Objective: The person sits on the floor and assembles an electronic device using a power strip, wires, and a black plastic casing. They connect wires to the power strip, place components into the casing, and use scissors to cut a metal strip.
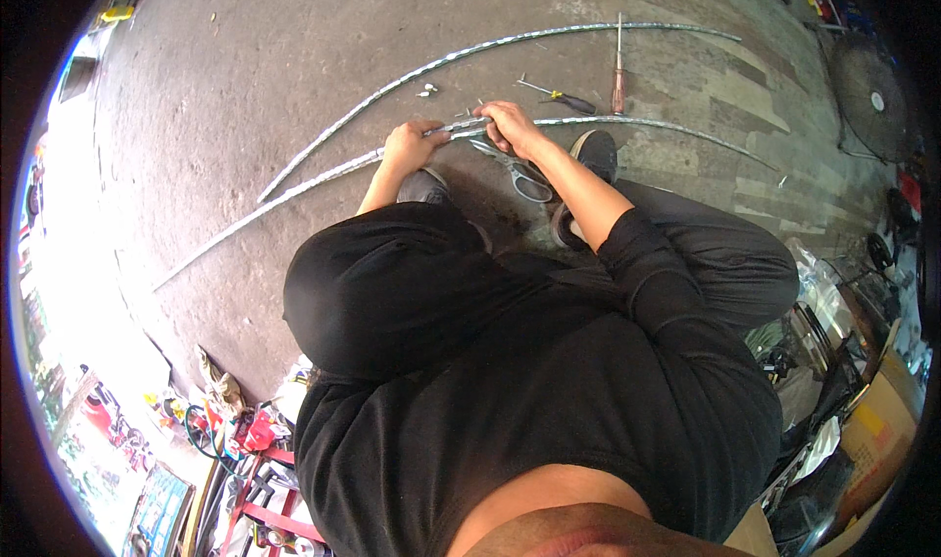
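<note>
A long, narrow silver strip (667, 123) with a shiny patterned surface runs across the floor in front of me. My left hand (414, 148) is closed on its middle part. Close by on the right, my right hand (510, 127) pinches the same strip, and a thin piece sticks out by its fingertips, too small to name. Farther off lies a second, similar silver strip (392, 88), bent in a curve. Scissors (530, 183) with grey handles lie between my shoes, just below the right hand. Beyond that hand are a screwdriver (576, 102) with a dark handle and a longer one with a reddish handle (619, 91).
Small white pieces (427, 90) lie on the concrete floor (245, 96) between the two strips. A round fan (870, 101) stands at the far right. Behind me are a cardboard box (877, 430) on the right and a pile of red and mixed items (260, 430) on the left.
</note>
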{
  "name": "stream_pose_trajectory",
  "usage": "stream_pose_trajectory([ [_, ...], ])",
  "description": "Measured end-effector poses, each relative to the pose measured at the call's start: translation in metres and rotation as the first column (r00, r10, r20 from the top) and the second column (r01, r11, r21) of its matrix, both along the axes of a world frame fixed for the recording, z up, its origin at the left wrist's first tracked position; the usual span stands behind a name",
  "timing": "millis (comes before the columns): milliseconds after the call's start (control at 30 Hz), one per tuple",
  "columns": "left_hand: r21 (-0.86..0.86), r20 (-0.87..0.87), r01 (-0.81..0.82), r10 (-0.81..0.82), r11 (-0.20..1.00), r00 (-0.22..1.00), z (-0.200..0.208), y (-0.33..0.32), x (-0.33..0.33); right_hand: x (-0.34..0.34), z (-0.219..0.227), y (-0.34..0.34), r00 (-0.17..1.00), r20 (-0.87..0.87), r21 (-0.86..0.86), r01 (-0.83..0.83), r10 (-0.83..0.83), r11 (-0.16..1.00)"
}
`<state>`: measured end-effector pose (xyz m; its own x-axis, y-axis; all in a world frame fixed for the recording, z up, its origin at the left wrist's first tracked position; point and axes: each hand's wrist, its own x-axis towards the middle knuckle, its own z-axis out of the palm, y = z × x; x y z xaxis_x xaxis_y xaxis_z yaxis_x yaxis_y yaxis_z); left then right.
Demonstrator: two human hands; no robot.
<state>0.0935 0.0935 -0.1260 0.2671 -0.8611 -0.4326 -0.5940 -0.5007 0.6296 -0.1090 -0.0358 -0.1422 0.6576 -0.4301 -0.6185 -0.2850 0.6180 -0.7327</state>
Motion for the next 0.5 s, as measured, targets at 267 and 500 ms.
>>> stream_pose_trajectory([
  [267,0.059,-0.024,-0.02,0.022,0.998,0.999,0.002,-0.005,0.001,0.007,-0.01,0.013,0.995,0.025,-0.265,0.101,-0.098,0.959],
  [500,0.025,0.011,0.0,0.0,1.0,1.0,0.005,-0.003,0.0,0.007,-0.005,0.015,0.998,-0.026,-0.411,0.049,-0.065,0.91],
])
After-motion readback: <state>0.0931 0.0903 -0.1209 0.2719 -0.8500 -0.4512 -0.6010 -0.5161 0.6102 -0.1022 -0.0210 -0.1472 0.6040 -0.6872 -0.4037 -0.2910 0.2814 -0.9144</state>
